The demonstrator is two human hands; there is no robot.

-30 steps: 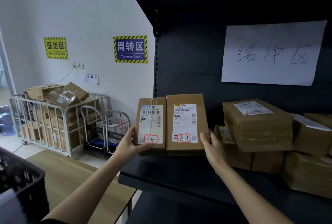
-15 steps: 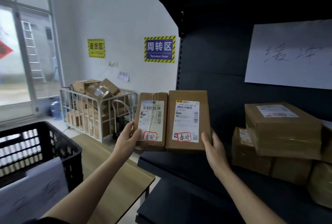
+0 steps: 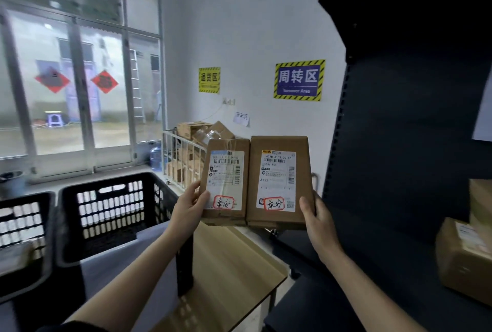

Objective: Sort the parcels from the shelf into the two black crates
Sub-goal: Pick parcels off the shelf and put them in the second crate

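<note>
Two parcels: left parcel [image 3: 226, 181] and right parcel [image 3: 279, 180] are being held up, touching, mid-frame.
Left hand [image 3: 189, 210]: left parcel is being gripped at its side, thumb in front.
Right hand [image 3: 318, 216]: right parcel is being gripped likewise.
Black crates [image 3: 114, 236]: being seen at lower left.

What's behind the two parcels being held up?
A white wire cage stacked with cardboard boxes. The parcels cover its right part, so the rest is hidden.

Single head-worn wide-angle view, facing forward; left parcel [image 3: 225, 181], right parcel [image 3: 279, 180] close.
</note>
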